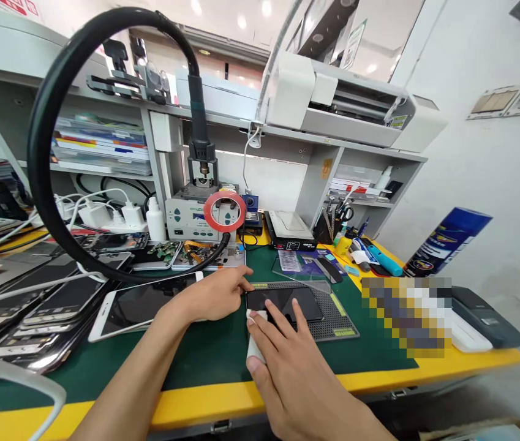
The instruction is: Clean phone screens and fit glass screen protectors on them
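A phone with a dark glass face lies flat on a grey perforated mat. My left hand is at its left end, fingers bent down and tips against the phone's upper left corner; the thumb is hidden. Over the left part of the glass spreads my right hand, its fingertips resting on the screen. A folded white wipe is pressed under the index finger and thumb of that hand, at the phone's left edge. Part of the phone is covered by my right fingers.
A white tablet and stacked phone screens lie left. Behind stands a rework station with red tape roll and looping black hose. A heating plate and blue spray can stand farther back and right.
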Demonstrator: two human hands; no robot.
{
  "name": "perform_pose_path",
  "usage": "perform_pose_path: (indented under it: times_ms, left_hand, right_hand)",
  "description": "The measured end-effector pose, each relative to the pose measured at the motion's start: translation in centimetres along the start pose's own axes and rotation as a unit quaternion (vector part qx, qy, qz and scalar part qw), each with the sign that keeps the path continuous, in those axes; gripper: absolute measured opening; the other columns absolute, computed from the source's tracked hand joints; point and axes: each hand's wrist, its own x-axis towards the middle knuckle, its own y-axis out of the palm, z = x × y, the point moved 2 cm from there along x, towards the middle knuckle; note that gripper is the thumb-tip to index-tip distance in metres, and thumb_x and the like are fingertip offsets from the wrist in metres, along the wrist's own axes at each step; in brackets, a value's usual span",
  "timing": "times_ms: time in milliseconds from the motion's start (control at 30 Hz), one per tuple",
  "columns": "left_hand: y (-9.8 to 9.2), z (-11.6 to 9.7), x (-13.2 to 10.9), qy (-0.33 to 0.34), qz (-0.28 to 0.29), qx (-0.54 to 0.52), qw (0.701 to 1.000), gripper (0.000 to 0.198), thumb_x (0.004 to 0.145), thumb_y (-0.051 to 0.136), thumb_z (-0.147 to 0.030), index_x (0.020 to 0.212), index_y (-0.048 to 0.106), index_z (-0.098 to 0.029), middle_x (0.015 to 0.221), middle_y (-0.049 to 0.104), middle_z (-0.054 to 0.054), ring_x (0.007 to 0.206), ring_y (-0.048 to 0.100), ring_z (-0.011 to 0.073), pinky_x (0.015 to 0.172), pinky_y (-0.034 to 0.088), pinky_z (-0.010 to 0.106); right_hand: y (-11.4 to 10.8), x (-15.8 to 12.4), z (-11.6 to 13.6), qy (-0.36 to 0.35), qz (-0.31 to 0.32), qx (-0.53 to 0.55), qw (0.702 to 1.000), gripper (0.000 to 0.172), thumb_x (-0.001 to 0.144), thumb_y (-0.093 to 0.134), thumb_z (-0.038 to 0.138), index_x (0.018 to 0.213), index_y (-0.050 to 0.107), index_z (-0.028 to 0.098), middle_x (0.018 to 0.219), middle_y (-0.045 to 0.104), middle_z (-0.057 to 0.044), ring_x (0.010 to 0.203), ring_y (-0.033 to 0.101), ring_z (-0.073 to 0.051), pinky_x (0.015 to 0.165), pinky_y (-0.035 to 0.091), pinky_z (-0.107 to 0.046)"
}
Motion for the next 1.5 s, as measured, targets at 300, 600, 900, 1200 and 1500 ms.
perform_pose_path:
  times_ms: [300,600,900,1200,1500]
  left_hand:
    - [0.3,0.7,0.4,0.007,-0.006,0.017,1.0,0.054,0.09,0.044,-0.018,0.144,0.044,-0.014,0.131,0.068,0.011,0.122,0.061,0.0258,0.103,0.048,0.039]
    - [0.1,-0.1,0.1,-0.007,0.001,0.023,1.0,0.057,0.088,0.045,-0.014,0.144,0.044,-0.011,0.132,0.067,0.012,0.125,0.06,0.0273,0.103,0.048,0.038]
    - [-0.2,-0.8,-0.1,-0.019,0.002,0.03,0.999,0.056,0.089,0.04,-0.013,0.145,0.042,-0.011,0.133,0.066,0.013,0.123,0.061,0.0257,0.102,0.049,0.037]
    - [0.0,-0.6,0.0,-0.014,-0.002,0.032,0.999,0.056,0.087,0.044,-0.015,0.143,0.045,-0.012,0.134,0.065,0.014,0.125,0.06,0.0273,0.103,0.049,0.037]
    - [0.0,-0.8,0.0,-0.013,-0.01,0.031,0.999,0.058,0.084,0.045,-0.014,0.143,0.046,-0.013,0.13,0.068,0.014,0.124,0.061,0.0286,0.102,0.049,0.039]
  right_hand:
    - [0.0,2.1,0.0,0.02,-0.072,-0.001,0.997,0.052,0.107,0.023,0.038,0.151,0.045,0.022,0.153,0.048,-0.001,0.146,0.031,-0.029,0.123,0.006,-0.063]
    - [0.5,1.4,-0.1,0.017,-0.094,0.004,0.995,0.048,0.106,0.028,0.034,0.148,0.048,0.024,0.147,0.055,-0.001,0.14,0.037,-0.029,0.123,0.009,-0.064]
    - [0.4,1.4,-0.3,0.029,-0.102,0.037,0.994,0.046,0.106,0.029,0.033,0.146,0.05,0.029,0.142,0.058,0.002,0.138,0.039,-0.024,0.125,0.011,-0.058]
    - [0.3,2.6,-0.8,0.023,-0.109,0.033,0.993,0.046,0.105,0.031,0.028,0.147,0.049,0.027,0.147,0.054,0.002,0.144,0.033,-0.022,0.126,0.008,-0.057]
    - [0.3,1.3,-0.8,0.02,-0.093,0.052,0.994,0.045,0.106,0.03,0.029,0.145,0.052,0.028,0.146,0.056,0.001,0.145,0.035,-0.022,0.127,0.012,-0.054]
